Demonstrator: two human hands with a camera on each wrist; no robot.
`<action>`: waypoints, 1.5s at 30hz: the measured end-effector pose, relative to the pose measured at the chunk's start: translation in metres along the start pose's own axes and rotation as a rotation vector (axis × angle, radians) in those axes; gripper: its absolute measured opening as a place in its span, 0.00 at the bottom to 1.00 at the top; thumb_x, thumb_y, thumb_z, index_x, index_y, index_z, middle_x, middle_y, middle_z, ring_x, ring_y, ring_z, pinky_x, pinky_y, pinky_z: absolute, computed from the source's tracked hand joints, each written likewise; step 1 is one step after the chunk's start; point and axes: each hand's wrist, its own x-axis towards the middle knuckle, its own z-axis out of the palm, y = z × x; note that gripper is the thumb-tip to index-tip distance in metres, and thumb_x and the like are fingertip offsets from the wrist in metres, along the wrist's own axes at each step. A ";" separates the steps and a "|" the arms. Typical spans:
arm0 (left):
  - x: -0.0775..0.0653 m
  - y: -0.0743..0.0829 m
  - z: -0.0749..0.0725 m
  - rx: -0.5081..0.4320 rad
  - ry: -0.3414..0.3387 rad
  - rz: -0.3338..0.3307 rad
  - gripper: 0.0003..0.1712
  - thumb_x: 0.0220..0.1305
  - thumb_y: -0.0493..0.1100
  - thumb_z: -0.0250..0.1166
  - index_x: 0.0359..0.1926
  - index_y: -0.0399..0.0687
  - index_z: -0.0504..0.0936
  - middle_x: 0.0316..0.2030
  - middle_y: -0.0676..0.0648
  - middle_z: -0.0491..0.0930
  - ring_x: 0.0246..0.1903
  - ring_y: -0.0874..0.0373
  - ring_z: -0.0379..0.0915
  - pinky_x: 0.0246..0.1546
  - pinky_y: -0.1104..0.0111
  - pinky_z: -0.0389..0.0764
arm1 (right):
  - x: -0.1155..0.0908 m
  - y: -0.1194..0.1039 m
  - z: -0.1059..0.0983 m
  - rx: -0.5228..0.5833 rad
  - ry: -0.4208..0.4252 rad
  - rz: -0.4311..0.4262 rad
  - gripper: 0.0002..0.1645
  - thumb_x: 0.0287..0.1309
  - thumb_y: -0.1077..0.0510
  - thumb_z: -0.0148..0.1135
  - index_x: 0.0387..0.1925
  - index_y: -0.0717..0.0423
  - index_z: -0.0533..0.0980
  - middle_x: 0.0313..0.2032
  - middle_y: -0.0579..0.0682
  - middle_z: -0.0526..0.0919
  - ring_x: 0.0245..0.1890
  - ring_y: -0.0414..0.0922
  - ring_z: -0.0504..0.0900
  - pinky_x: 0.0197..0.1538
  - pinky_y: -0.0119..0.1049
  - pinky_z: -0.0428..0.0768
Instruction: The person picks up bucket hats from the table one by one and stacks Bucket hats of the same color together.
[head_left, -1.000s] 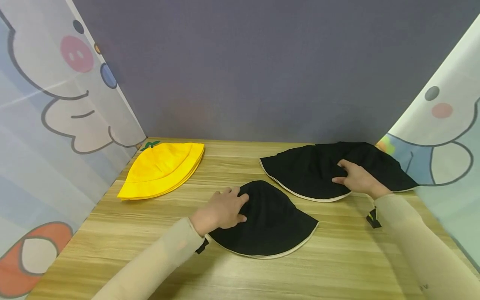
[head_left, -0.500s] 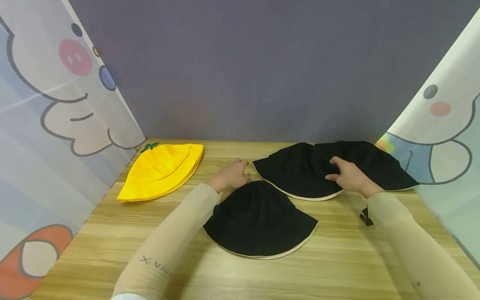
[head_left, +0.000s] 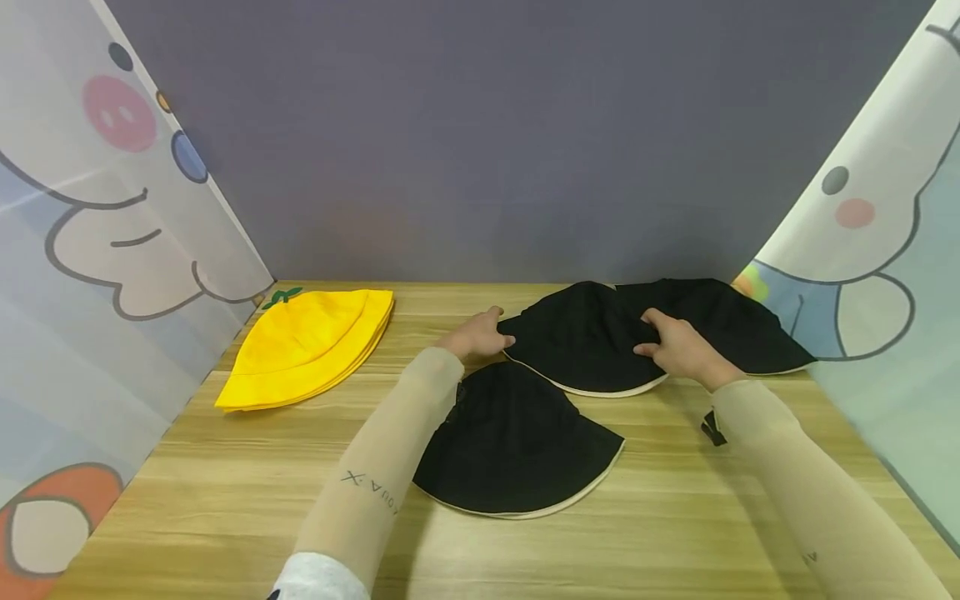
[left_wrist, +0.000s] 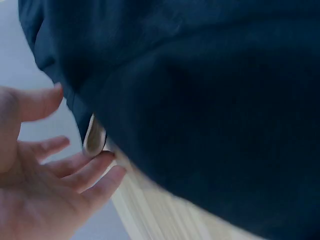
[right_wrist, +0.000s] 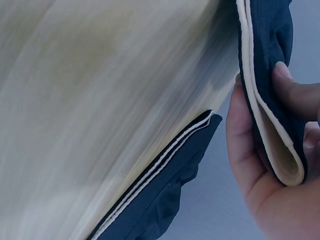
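A folded black bucket hat (head_left: 573,337) with a cream edge lies mid-right at the back of the table. My right hand (head_left: 681,346) pinches its right side, thumb on top and fingers beneath, as the right wrist view shows. At its left corner is my left hand (head_left: 476,335), thumb and fingers spread apart. In the left wrist view, the left hand's fingertips (left_wrist: 112,162) are right at the cream-edged corner. Closer to me lies a second folded black hat (head_left: 517,442), partly hidden by my left forearm. A third black hat (head_left: 735,321) lies behind my right hand.
Yellow folded hats (head_left: 300,342), stacked, with a green sprout on top, lie at the back left of the wooden table (head_left: 225,492). A grey panel (head_left: 480,142) stands behind, and printed cartoon curtains (head_left: 862,275) flank both sides.
My left hand has left the front black hat and moved up and right to the middle hat's left corner. My right hand has shifted slightly left with the middle hat.
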 end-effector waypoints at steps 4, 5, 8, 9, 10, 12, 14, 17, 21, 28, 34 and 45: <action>0.002 0.007 0.008 0.069 0.083 0.009 0.36 0.77 0.46 0.57 0.78 0.42 0.55 0.74 0.36 0.59 0.71 0.41 0.59 0.67 0.52 0.67 | 0.001 -0.003 0.000 0.002 0.010 0.034 0.25 0.68 0.59 0.65 0.58 0.69 0.68 0.48 0.72 0.80 0.39 0.58 0.81 0.44 0.52 0.77; 0.002 0.009 0.010 0.087 0.109 0.008 0.36 0.77 0.46 0.58 0.78 0.42 0.56 0.73 0.36 0.58 0.70 0.41 0.60 0.66 0.52 0.68 | 0.001 -0.004 -0.001 0.005 0.014 0.043 0.26 0.68 0.59 0.65 0.59 0.70 0.67 0.49 0.73 0.79 0.39 0.58 0.80 0.44 0.52 0.78; 0.005 0.013 0.012 0.100 0.185 0.004 0.37 0.76 0.48 0.59 0.78 0.42 0.56 0.71 0.35 0.58 0.62 0.42 0.69 0.60 0.55 0.74 | 0.002 -0.006 -0.004 0.028 0.023 0.065 0.30 0.69 0.58 0.64 0.62 0.72 0.66 0.49 0.75 0.78 0.32 0.55 0.79 0.41 0.50 0.76; 0.005 0.015 0.011 0.086 0.208 0.008 0.37 0.76 0.47 0.60 0.77 0.42 0.57 0.70 0.35 0.59 0.60 0.43 0.70 0.58 0.56 0.75 | 0.002 -0.007 -0.006 0.040 0.028 0.070 0.31 0.69 0.58 0.64 0.63 0.73 0.65 0.48 0.75 0.78 0.30 0.53 0.77 0.40 0.50 0.75; 0.006 0.016 0.011 0.078 0.228 0.015 0.36 0.76 0.47 0.60 0.77 0.41 0.58 0.69 0.35 0.59 0.58 0.43 0.71 0.57 0.57 0.76 | 0.002 -0.008 -0.009 0.049 0.035 0.073 0.31 0.69 0.57 0.64 0.64 0.73 0.65 0.49 0.74 0.77 0.28 0.51 0.76 0.40 0.49 0.74; 0.007 0.018 0.008 0.054 0.267 0.031 0.33 0.76 0.45 0.60 0.75 0.40 0.62 0.67 0.35 0.61 0.55 0.44 0.73 0.55 0.57 0.76 | 0.003 -0.009 -0.014 0.062 0.052 0.073 0.33 0.70 0.57 0.63 0.65 0.73 0.64 0.49 0.74 0.76 0.27 0.50 0.75 0.41 0.50 0.74; 0.006 0.020 0.006 0.030 0.299 0.054 0.29 0.76 0.43 0.59 0.72 0.40 0.66 0.66 0.36 0.64 0.55 0.45 0.72 0.56 0.58 0.76 | 0.003 -0.011 -0.020 0.071 0.067 0.076 0.34 0.71 0.55 0.63 0.65 0.73 0.63 0.48 0.73 0.76 0.28 0.53 0.75 0.42 0.52 0.73; 0.002 0.020 0.001 -0.012 0.335 0.088 0.25 0.75 0.40 0.57 0.69 0.38 0.68 0.60 0.37 0.70 0.50 0.46 0.73 0.52 0.58 0.77 | 0.002 -0.016 -0.028 0.074 0.081 0.085 0.35 0.71 0.53 0.63 0.66 0.72 0.63 0.54 0.74 0.74 0.38 0.60 0.78 0.47 0.58 0.75; -0.009 0.019 -0.006 -0.046 0.328 0.128 0.22 0.74 0.38 0.54 0.66 0.39 0.65 0.46 0.38 0.77 0.37 0.47 0.73 0.39 0.60 0.75 | 0.000 -0.023 -0.034 0.097 0.055 0.100 0.37 0.71 0.50 0.62 0.68 0.72 0.62 0.64 0.75 0.67 0.58 0.71 0.72 0.57 0.66 0.71; -0.036 0.013 -0.027 0.048 0.251 0.164 0.18 0.72 0.35 0.54 0.60 0.40 0.65 0.39 0.39 0.79 0.32 0.48 0.73 0.35 0.61 0.72 | -0.005 -0.039 -0.039 0.136 -0.020 0.093 0.42 0.71 0.47 0.63 0.70 0.72 0.61 0.67 0.76 0.63 0.66 0.73 0.64 0.63 0.68 0.66; -0.057 0.014 -0.043 0.091 0.206 0.188 0.16 0.65 0.35 0.55 0.53 0.40 0.66 0.33 0.43 0.73 0.29 0.50 0.67 0.33 0.62 0.69 | -0.012 -0.053 -0.040 0.138 -0.034 0.050 0.38 0.69 0.50 0.65 0.67 0.74 0.64 0.57 0.72 0.75 0.54 0.65 0.78 0.56 0.62 0.74; -0.099 -0.008 -0.056 0.003 0.165 0.192 0.13 0.61 0.35 0.61 0.41 0.43 0.64 0.30 0.47 0.61 0.26 0.53 0.59 0.31 0.63 0.63 | -0.026 -0.077 -0.036 0.198 -0.085 -0.033 0.26 0.67 0.52 0.67 0.57 0.65 0.72 0.51 0.62 0.81 0.49 0.59 0.81 0.52 0.54 0.77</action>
